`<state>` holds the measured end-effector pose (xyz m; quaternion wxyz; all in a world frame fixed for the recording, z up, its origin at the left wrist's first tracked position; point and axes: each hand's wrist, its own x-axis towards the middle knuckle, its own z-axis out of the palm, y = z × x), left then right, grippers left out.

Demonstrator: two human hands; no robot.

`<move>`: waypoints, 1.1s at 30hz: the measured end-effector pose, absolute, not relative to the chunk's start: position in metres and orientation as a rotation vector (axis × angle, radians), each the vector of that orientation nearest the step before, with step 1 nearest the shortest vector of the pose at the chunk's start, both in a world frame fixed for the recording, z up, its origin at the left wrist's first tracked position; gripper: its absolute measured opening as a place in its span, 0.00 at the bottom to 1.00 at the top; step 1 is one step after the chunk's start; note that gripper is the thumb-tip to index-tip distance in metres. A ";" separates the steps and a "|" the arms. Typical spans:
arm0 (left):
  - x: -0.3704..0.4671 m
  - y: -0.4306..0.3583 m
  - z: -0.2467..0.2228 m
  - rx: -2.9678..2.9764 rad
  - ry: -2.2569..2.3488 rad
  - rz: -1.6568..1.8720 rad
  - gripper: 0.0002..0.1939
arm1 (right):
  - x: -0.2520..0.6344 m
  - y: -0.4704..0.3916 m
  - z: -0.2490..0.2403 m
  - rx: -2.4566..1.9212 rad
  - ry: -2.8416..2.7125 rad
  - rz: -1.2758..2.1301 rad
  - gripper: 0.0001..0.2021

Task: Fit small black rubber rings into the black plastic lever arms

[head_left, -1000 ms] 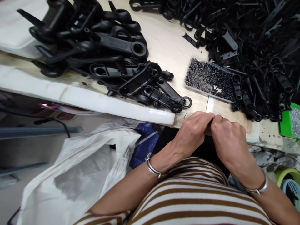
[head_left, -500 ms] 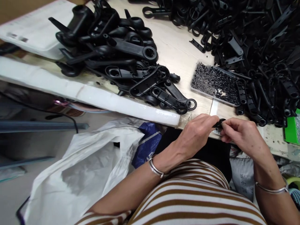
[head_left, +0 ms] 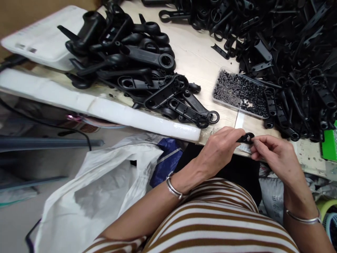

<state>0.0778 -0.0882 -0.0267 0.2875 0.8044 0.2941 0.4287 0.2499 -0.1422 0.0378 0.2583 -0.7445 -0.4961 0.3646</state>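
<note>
At the table's front edge my left hand (head_left: 221, 147) is closed on a small black plastic part (head_left: 246, 137). Its ringed end sticks out past the fingertips, while the rest is hidden under the fingers. My right hand (head_left: 276, 151) is pinched closed at the right rim of that ring; whatever lies between its fingertips is too small to make out. Just beyond the hands sits a clear plastic box (head_left: 225, 102) holding small springs (head_left: 228, 86) and tiny black pieces (head_left: 254, 95).
Black plastic arms with ring ends (head_left: 160, 89) are heaped at the left, and a larger heap of black parts (head_left: 279, 52) covers the right. White foam padding (head_left: 105, 109) lines the table edge. Below hangs a white bag (head_left: 105, 196). A green box (head_left: 329, 144) stands far right.
My right hand has shifted slightly right, so more of the black part's ring shows between the hands. My left hand keeps its hold. The whole view has tilted a little.
</note>
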 end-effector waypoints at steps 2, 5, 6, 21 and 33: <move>0.078 -0.087 -0.024 2.177 0.769 1.224 0.07 | 0.254 -0.150 0.036 -2.003 -1.319 0.927 0.16; 0.079 -0.081 -0.018 2.432 0.649 1.365 0.08 | 0.259 -0.159 0.033 -2.022 -1.319 0.785 0.15; 0.079 -0.078 -0.016 2.574 0.587 1.381 0.08 | 0.260 -0.160 0.032 -2.021 -1.332 0.744 0.14; 0.070 -0.075 -0.017 2.543 0.748 1.320 0.13 | 0.270 -0.149 0.018 -1.957 -1.652 0.512 0.12; 0.069 -0.086 -0.024 2.574 0.901 1.179 0.11 | 0.261 -0.115 0.004 -1.800 -1.995 0.346 0.09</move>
